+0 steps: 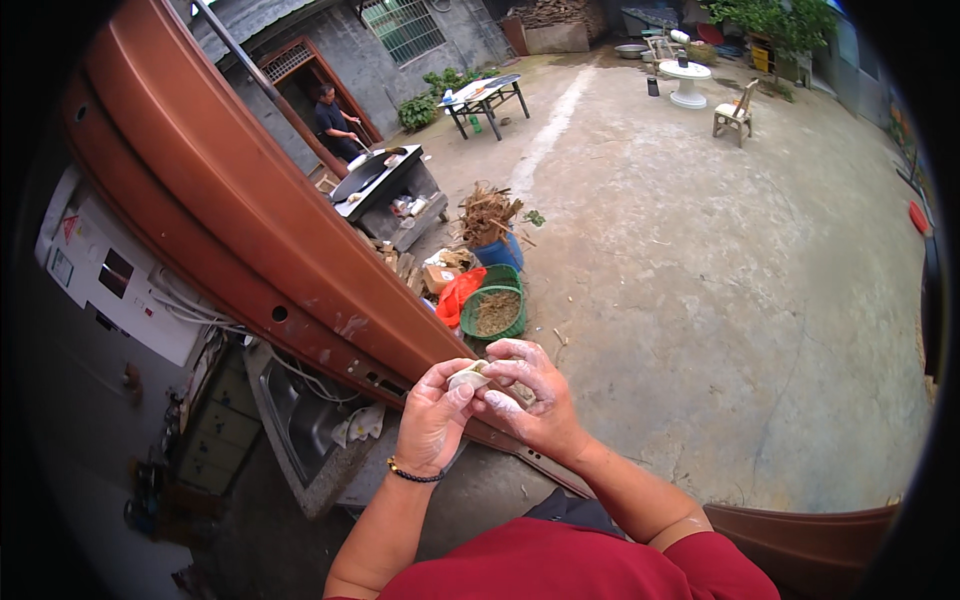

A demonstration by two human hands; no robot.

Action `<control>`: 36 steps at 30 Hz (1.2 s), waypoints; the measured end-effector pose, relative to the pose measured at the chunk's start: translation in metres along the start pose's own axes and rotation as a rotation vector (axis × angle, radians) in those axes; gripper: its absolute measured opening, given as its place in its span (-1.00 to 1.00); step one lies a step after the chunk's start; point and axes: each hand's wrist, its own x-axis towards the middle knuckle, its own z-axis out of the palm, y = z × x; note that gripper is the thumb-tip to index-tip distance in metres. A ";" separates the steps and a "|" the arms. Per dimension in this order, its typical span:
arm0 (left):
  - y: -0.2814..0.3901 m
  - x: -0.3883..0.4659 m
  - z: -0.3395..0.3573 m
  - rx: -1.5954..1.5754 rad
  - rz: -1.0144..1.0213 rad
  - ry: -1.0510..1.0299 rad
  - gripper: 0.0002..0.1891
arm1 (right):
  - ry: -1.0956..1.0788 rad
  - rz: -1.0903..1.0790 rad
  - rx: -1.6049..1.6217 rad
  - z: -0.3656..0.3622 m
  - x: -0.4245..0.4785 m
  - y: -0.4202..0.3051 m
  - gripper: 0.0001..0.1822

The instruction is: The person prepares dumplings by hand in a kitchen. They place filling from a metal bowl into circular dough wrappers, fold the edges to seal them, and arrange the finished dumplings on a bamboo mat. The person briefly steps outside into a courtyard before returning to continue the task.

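Observation:
Between my hands is a small dumpling (466, 376) of pale dough, folded over, with a bit of greenish filling showing at its upper edge. My left hand (435, 416) grips it from the left, thumb in front and fingers behind. From the right, my right hand (536, 394) pinches the dumpling's edge with its fingertips. White flour coats the fingers of both hands. A dark beaded bracelet (415, 472) circles my left wrist. The hands are held up in the air before a brown metal door frame (300, 247).
Left of the frame is a stone sink (289, 420) with a cloth on its edge. Beyond it outside stand a green basket (493, 311), a blue bucket (499, 251) of kindling and a wok stove (382, 180), where a person (335, 124) holds a long-handled tool. Concrete yard (712, 300) spreads right.

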 end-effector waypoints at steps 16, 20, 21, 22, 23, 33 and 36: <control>-0.005 0.002 -0.004 -0.041 -0.004 -0.009 -0.68 | 0.061 0.044 -0.042 0.003 -0.003 0.004 -0.70; -0.004 0.002 -0.004 -0.038 0.009 -0.010 -0.68 | 0.197 0.173 0.136 0.007 -0.004 -0.004 -0.72; -0.004 0.002 -0.004 -0.039 0.015 -0.012 -0.68 | 0.178 0.178 0.115 0.007 -0.004 -0.004 -0.72; -0.004 0.002 -0.003 -0.040 0.019 -0.010 -0.68 | 0.160 0.184 0.094 0.007 -0.004 -0.003 -0.72; -0.004 0.003 -0.002 -0.040 0.024 -0.008 -0.67 | 0.138 0.137 0.040 0.006 -0.004 -0.001 -0.73; -0.006 -0.001 0.001 -0.035 0.025 -0.010 -0.68 | 0.079 -0.169 -0.196 0.002 0.001 0.000 -0.76; -0.007 -0.001 -0.001 -0.024 0.025 -0.015 -0.68 | 0.051 -0.108 -0.095 0.002 -0.001 0.001 -0.76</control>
